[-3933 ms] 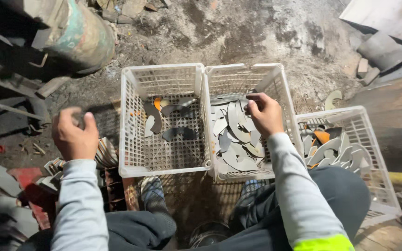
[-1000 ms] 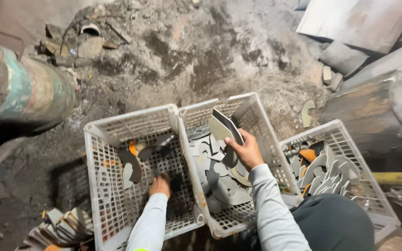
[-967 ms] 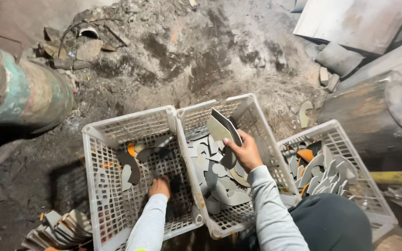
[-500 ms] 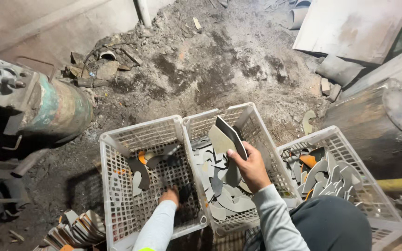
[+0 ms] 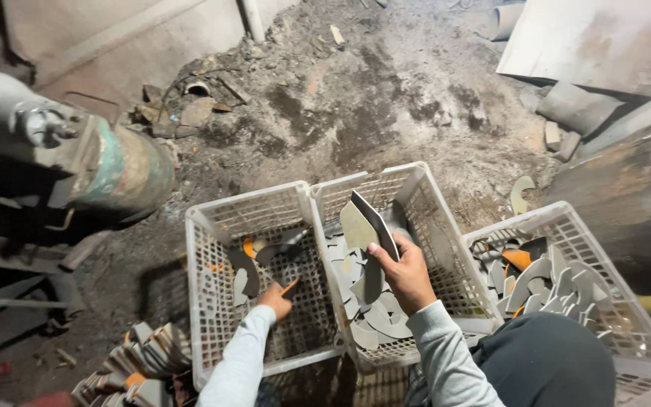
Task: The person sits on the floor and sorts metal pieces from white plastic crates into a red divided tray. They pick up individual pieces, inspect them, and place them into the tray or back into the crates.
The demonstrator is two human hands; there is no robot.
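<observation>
Three white plastic lattice baskets stand side by side on the dirty floor [image 5: 386, 98], in front of the person's knees. The middle basket [image 5: 416, 188] is at 12 o'clock from the person, the left basket [image 5: 224, 218] at 10 o'clock and the right basket [image 5: 566, 222] at 2 o'clock; the walls of neighbouring baskets touch or almost touch.

The right hand [image 5: 404, 275] is above the middle basket and is closed around a few flat grey metal blanks [image 5: 363, 222], curved like blades, which stand upright and rise from the fingers toward 12 o'clock. Under this hand, many more grey blanks [image 5: 386, 324] lie loosely on the bottom of the middle basket.

The left hand [image 5: 276, 300] is low inside the left basket, with the fingers bent on a small orange-edged piece [image 5: 289, 286]; I cannot tell if it really grips it. A few dark curved pieces [image 5: 246, 264] lie near it, at 11 o'clock from this hand.

The right basket is filled with grey and orange curved pieces [image 5: 544, 275]. At 9 o'clock, well apart from the baskets, is a large rusty green-grey cylinder [image 5: 114, 166]. At 7 o'clock a stack of similar blanks [image 5: 141, 354] lies on the floor.
</observation>
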